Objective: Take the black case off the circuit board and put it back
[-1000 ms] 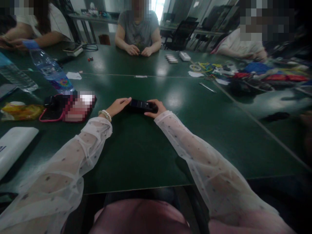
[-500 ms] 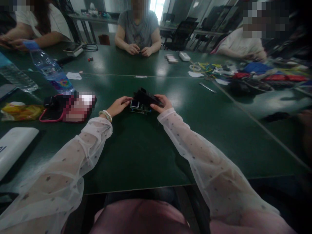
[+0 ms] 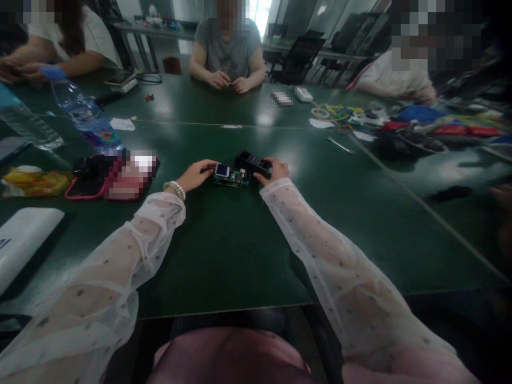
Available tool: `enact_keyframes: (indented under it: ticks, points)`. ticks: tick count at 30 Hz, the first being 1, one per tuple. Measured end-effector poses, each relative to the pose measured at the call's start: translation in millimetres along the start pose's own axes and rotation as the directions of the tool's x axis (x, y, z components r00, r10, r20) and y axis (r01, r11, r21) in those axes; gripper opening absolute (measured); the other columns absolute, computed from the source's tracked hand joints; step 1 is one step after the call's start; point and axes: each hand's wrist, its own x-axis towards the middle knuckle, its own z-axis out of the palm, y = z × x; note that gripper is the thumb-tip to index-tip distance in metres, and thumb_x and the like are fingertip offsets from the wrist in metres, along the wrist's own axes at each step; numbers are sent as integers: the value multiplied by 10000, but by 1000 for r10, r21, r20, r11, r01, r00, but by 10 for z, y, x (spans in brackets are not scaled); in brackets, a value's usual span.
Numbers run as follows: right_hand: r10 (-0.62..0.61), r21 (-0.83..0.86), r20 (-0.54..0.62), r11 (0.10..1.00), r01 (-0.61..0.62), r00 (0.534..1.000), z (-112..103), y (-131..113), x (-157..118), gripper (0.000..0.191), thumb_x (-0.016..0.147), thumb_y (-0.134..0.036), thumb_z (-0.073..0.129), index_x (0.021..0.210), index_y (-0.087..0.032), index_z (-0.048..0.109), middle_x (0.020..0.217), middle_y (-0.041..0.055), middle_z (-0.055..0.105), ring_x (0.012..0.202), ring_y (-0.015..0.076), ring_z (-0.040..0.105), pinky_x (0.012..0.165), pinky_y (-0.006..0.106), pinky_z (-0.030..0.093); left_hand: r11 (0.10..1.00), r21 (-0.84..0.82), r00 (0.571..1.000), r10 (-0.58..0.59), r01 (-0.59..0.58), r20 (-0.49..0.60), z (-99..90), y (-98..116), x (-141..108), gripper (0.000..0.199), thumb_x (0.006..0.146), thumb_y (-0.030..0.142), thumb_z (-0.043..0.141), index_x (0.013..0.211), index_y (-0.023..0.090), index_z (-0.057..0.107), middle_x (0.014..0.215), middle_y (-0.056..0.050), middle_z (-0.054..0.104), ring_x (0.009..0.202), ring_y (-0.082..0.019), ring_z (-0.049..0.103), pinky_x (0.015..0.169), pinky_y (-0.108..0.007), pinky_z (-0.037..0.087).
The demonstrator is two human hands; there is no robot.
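- My left hand [image 3: 200,173]: fingertips at the left end of the circuit board [image 3: 234,177]; can't tell if they pinch it or just rest there. Looks like steadying, from the end so the small screen [image 3: 223,170] isn't covered.
- My right hand [image 3: 276,169]: closed on the right end of the black cover [image 3: 251,161], thumb on my side, other fingers mostly hidden. End grip probably keeps my fingers off the exposed parts.
- Board: in front of me between both hands, screen up, on or just over the tabletop [image 3: 224,240]; contact underneath unclear.
- Cover: off the board, slanted just beyond its right end, so the green parts show. Whether it touches the board, can't tell.
- Pink-edged case [image 3: 86,184] and bottle [image 3: 82,114]: off to my left, seemingly parked out of my way.
- Wrench [image 3: 341,145]: lies loose to the far right, near the cable pile [image 3: 432,120], no hand on it.
- Person opposite [image 3: 228,50]: own hands together at the far edge, apart from mine.
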Motion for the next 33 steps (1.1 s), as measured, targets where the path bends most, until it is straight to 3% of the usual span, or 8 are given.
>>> enact_keyframes:
  ticks: [7, 12, 33]
  points:
    - [-61, -2, -35, 998, 61, 998, -10, -35, -21, 582, 785, -527, 648, 1284, -250, 532, 1271, 143, 584, 1255, 417, 442, 1015, 648, 372, 1000, 3, 1000, -5, 5, 7, 4, 32, -4, 318, 884, 150, 562, 1193, 145, 638, 1230, -108, 681, 1174, -220, 621, 1113, -483, 395]
    - [-52, -30, -7, 998, 52, 999, -43, -83, -34, 626, 790, -508, 637, 1314, -187, 518, 1298, 177, 565, 1278, 423, 424, 1022, 633, 364, 1000, 21, 1000, -5, 5, 4, 3, 46, -8, 322, 879, 146, 565, 1192, 125, 640, 1219, -120, 682, 1161, -224, 626, 1112, -471, 397]
    - [-70, -100, 22, 992, 72, 997, -39, -63, -12, 662, 783, -447, 664, 1353, -159, 491, 1313, 181, 573, 1258, 412, 438, 997, 597, 392, 989, 135, 998, 56, -57, 11, -22, -40, 14, 286, 853, 240, 634, 1124, 163, 681, 1157, -91, 706, 1119, -248, 629, 1038, -463, 443]
